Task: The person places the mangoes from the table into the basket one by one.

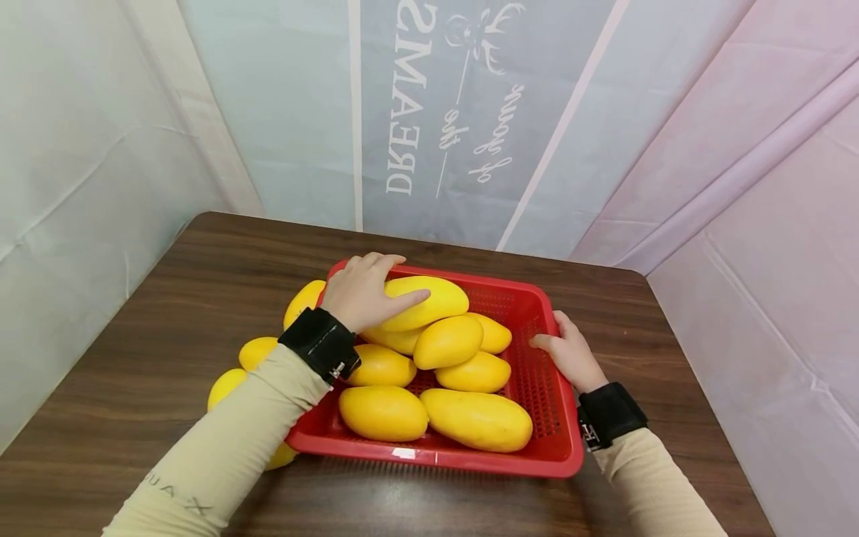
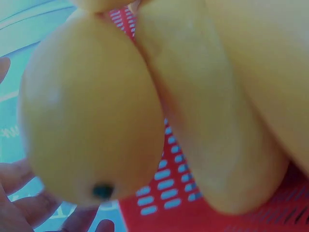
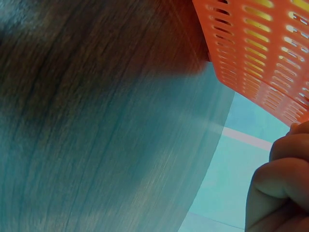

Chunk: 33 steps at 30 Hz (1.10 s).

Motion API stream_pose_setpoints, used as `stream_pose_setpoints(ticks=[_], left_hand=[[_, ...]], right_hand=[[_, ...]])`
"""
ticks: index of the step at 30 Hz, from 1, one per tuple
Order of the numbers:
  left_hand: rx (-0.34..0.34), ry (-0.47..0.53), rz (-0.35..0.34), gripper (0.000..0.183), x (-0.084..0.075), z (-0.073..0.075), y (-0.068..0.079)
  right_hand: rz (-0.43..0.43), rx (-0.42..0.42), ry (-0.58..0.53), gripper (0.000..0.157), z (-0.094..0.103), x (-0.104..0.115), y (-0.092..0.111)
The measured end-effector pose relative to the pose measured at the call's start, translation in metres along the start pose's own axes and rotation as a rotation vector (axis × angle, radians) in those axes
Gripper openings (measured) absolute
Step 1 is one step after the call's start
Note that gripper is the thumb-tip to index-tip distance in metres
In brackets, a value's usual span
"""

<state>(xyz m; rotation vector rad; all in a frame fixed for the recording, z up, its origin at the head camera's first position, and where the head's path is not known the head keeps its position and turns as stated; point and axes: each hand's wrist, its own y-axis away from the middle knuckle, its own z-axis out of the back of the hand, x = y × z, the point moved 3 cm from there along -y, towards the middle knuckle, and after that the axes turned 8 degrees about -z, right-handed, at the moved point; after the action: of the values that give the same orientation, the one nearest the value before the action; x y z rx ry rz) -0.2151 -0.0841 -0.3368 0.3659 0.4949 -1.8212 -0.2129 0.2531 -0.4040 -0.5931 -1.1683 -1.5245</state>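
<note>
A red perforated plastic basket holds several yellow mangoes. My left hand is at its back left corner, thumb lying over the left end of the upper mango, fingers stretched toward the back rim. In the left wrist view, spread fingers show beside the rounded end of a mango with a dark stem spot. My right hand grips the basket's right rim, thumb on the inside and fingers outside. Curled fingers of that hand show against the slotted basket wall in the right wrist view.
More mangoes lie on the dark wooden table left of the basket, among them one mango partly behind my left sleeve. A printed cloth backdrop hangs behind the table's back edge, with pale cloth on both sides.
</note>
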Motion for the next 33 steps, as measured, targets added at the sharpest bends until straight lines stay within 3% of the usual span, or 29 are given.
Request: stream_pose_setpoints(ticks=[15, 33], left_hand=[[0.031, 0.038, 0.072, 0.089, 0.024, 0.033, 0.004], [0.009, 0.014, 0.119, 0.090, 0.046, 0.058, 0.016]], right_hand=[[0.005, 0.000, 0.011, 0.051, 0.001, -0.001, -0.001], [0.011, -0.002, 0.007, 0.050, 0.000, 0.000, 0.001]])
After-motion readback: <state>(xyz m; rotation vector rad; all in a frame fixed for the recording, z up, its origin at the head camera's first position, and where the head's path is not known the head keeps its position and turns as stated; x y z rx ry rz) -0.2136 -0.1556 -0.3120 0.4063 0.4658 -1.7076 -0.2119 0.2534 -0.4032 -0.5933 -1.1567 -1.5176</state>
